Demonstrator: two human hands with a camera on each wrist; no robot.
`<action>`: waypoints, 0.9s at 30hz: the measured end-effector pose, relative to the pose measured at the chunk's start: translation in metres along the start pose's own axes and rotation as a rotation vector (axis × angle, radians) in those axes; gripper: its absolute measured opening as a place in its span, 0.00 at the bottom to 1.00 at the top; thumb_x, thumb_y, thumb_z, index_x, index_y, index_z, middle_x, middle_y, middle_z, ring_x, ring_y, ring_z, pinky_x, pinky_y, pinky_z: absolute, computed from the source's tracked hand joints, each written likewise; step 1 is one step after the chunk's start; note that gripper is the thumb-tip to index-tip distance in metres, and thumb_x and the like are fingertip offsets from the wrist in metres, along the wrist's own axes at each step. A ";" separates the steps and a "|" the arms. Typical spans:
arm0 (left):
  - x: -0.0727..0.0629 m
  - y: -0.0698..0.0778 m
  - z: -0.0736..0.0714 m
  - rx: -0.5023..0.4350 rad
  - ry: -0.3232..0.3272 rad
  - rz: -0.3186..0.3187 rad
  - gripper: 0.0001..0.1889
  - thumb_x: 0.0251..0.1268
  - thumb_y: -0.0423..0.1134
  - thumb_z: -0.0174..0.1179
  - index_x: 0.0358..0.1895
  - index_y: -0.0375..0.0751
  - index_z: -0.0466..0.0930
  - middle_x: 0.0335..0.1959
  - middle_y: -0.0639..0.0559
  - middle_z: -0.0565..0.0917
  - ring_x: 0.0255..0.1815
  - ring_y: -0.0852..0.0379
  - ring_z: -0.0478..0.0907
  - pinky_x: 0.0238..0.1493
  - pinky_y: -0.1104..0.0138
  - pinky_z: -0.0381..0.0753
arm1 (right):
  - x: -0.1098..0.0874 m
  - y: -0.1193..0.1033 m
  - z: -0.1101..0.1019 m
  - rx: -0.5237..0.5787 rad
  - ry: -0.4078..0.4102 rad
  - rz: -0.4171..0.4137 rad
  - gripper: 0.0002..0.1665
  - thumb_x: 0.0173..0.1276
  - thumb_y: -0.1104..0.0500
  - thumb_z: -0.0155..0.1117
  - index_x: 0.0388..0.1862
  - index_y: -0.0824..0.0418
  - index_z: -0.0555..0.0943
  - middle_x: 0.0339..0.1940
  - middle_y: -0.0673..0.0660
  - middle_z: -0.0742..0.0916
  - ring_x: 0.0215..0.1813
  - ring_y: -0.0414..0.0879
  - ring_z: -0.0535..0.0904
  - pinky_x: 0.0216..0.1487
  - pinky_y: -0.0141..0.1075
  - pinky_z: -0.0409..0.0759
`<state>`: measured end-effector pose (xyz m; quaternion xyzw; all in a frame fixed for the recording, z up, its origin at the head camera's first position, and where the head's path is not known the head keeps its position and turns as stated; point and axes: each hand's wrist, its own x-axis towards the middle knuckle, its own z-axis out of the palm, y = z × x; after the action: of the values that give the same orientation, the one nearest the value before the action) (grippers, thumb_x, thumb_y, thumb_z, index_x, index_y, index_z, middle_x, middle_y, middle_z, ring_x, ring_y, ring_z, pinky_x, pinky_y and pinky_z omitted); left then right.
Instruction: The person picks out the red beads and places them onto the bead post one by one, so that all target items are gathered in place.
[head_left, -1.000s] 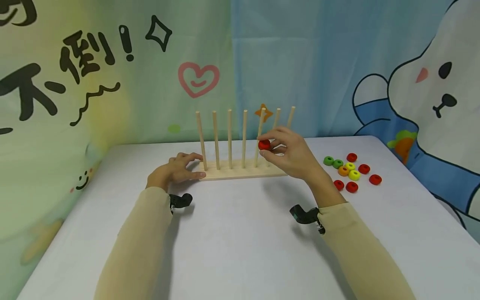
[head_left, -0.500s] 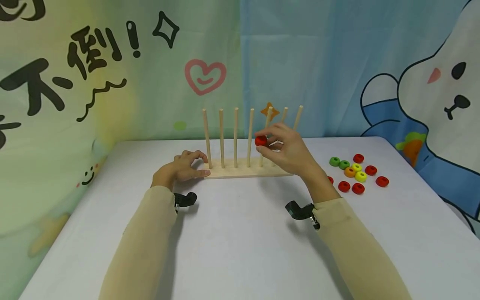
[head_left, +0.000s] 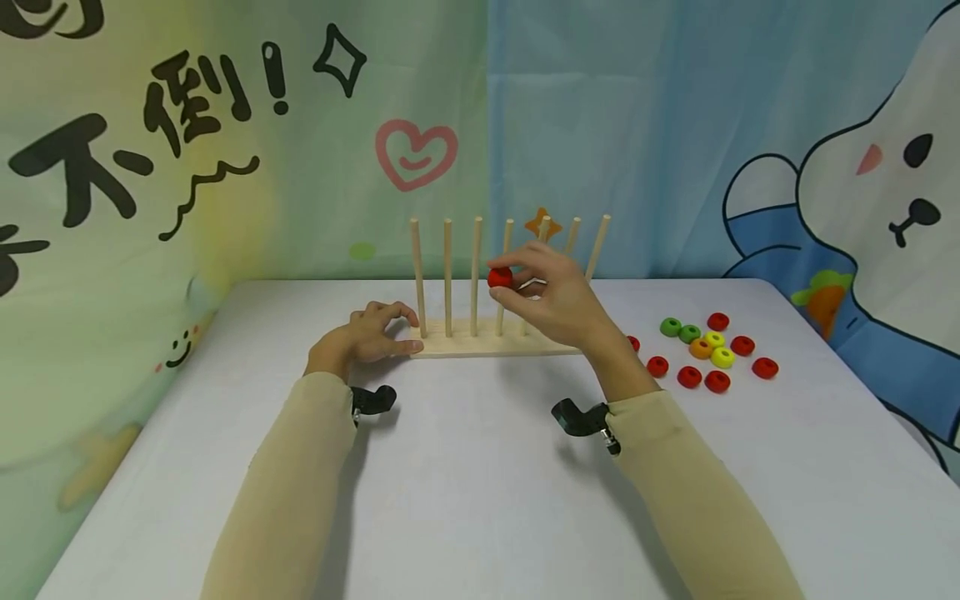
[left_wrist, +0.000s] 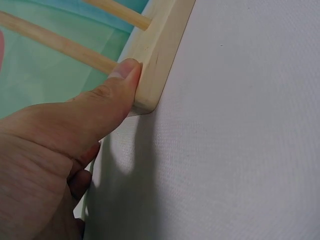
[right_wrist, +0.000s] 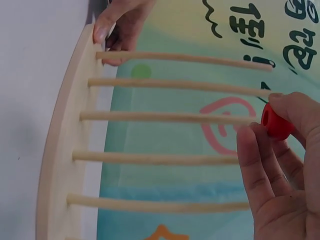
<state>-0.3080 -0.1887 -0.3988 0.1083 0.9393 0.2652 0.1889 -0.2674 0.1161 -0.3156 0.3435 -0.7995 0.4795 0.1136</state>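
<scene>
A wooden peg rack, its base [head_left: 465, 347] flat on the table, carries several upright pegs [head_left: 476, 267] with no beads visible on them. My left hand [head_left: 362, 337] grips the left end of the base; the left wrist view shows the thumb [left_wrist: 122, 77] on the wood beside the end peg. A red bead [head_left: 499, 277] is pinched between thumb and fingers of my right hand [head_left: 558, 296], up near the peg tops around the middle of the row. In the right wrist view, the bead [right_wrist: 278, 125] shows its hole and is apart from the base.
Loose beads lie on the white table to the right: several red ones [head_left: 717, 382], two green [head_left: 671, 327], two yellow [head_left: 723, 357] and one orange [head_left: 701, 348]. A printed curtain [head_left: 585, 125] hangs behind the table.
My right hand has moved left along the pegs with the red bead. The left hand stays on the rack's end. The head view has shifted slightly.
</scene>
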 end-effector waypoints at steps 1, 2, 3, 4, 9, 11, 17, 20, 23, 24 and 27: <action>0.000 0.000 0.000 0.000 0.000 -0.001 0.26 0.60 0.65 0.63 0.59 0.65 0.68 0.75 0.43 0.52 0.73 0.34 0.47 0.62 0.30 0.55 | 0.002 0.000 0.002 -0.005 -0.004 -0.003 0.18 0.64 0.66 0.70 0.53 0.60 0.83 0.47 0.55 0.81 0.40 0.47 0.84 0.45 0.39 0.84; -0.001 0.000 0.000 0.002 0.001 -0.002 0.26 0.60 0.65 0.63 0.58 0.65 0.68 0.75 0.43 0.52 0.73 0.34 0.48 0.62 0.30 0.55 | 0.004 0.001 0.003 -0.009 -0.007 -0.008 0.18 0.64 0.64 0.70 0.53 0.59 0.83 0.47 0.53 0.81 0.40 0.45 0.84 0.44 0.37 0.83; -0.001 0.000 0.000 0.008 0.000 -0.004 0.26 0.60 0.65 0.62 0.58 0.66 0.68 0.75 0.43 0.52 0.73 0.34 0.48 0.62 0.30 0.55 | 0.005 0.001 0.005 -0.012 -0.011 -0.016 0.17 0.64 0.63 0.70 0.53 0.58 0.83 0.47 0.52 0.81 0.39 0.44 0.84 0.44 0.36 0.83; -0.001 0.000 0.000 0.010 -0.002 -0.008 0.26 0.60 0.66 0.62 0.58 0.66 0.67 0.75 0.43 0.52 0.73 0.35 0.48 0.62 0.30 0.55 | 0.007 0.001 0.006 -0.019 -0.013 -0.027 0.17 0.64 0.62 0.71 0.53 0.57 0.83 0.47 0.51 0.81 0.39 0.43 0.83 0.44 0.36 0.83; -0.001 0.003 -0.001 0.041 -0.003 -0.033 0.26 0.59 0.68 0.61 0.58 0.68 0.67 0.75 0.46 0.53 0.72 0.37 0.49 0.61 0.32 0.58 | 0.015 -0.004 0.012 -0.017 -0.002 -0.087 0.17 0.64 0.60 0.72 0.53 0.56 0.84 0.46 0.52 0.82 0.37 0.44 0.84 0.42 0.37 0.83; 0.000 0.003 -0.001 0.048 -0.005 -0.047 0.26 0.58 0.68 0.61 0.57 0.69 0.67 0.75 0.47 0.53 0.73 0.37 0.49 0.60 0.32 0.58 | 0.019 -0.007 0.015 -0.016 0.002 -0.093 0.18 0.64 0.60 0.72 0.53 0.57 0.84 0.46 0.52 0.82 0.37 0.44 0.84 0.42 0.37 0.83; 0.000 0.004 -0.001 0.047 -0.009 -0.069 0.26 0.57 0.70 0.61 0.56 0.72 0.67 0.75 0.49 0.53 0.73 0.39 0.50 0.61 0.32 0.59 | 0.030 -0.012 0.025 -0.017 0.018 -0.079 0.18 0.65 0.57 0.71 0.54 0.56 0.84 0.44 0.50 0.81 0.36 0.42 0.83 0.42 0.36 0.83; -0.003 0.006 -0.002 0.057 -0.002 -0.056 0.26 0.57 0.70 0.60 0.57 0.71 0.67 0.75 0.49 0.53 0.73 0.38 0.50 0.60 0.32 0.60 | 0.036 -0.016 0.030 -0.019 0.038 -0.073 0.18 0.66 0.55 0.71 0.54 0.54 0.83 0.46 0.48 0.82 0.36 0.40 0.83 0.43 0.36 0.83; -0.003 0.005 -0.002 0.063 0.005 -0.059 0.26 0.57 0.71 0.60 0.57 0.72 0.67 0.75 0.50 0.53 0.73 0.38 0.49 0.60 0.32 0.60 | 0.042 -0.020 0.034 -0.030 0.059 -0.084 0.18 0.66 0.54 0.70 0.54 0.53 0.84 0.48 0.46 0.82 0.34 0.40 0.81 0.40 0.37 0.83; -0.003 0.004 -0.002 0.063 0.006 -0.060 0.26 0.57 0.71 0.60 0.57 0.72 0.67 0.75 0.50 0.53 0.73 0.38 0.50 0.60 0.32 0.61 | 0.044 -0.022 0.036 -0.041 0.066 -0.088 0.18 0.67 0.54 0.70 0.54 0.53 0.84 0.47 0.47 0.82 0.33 0.40 0.81 0.38 0.37 0.82; -0.003 0.002 -0.001 0.051 0.010 -0.070 0.27 0.56 0.71 0.60 0.57 0.73 0.68 0.75 0.51 0.53 0.73 0.39 0.50 0.59 0.32 0.62 | 0.051 -0.025 0.040 -0.067 0.085 -0.098 0.18 0.68 0.54 0.69 0.55 0.54 0.83 0.47 0.48 0.82 0.29 0.41 0.78 0.32 0.37 0.78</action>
<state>-0.3058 -0.1881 -0.3958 0.0788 0.9499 0.2350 0.1903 -0.2826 0.0523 -0.2933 0.3576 -0.7919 0.4604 0.1820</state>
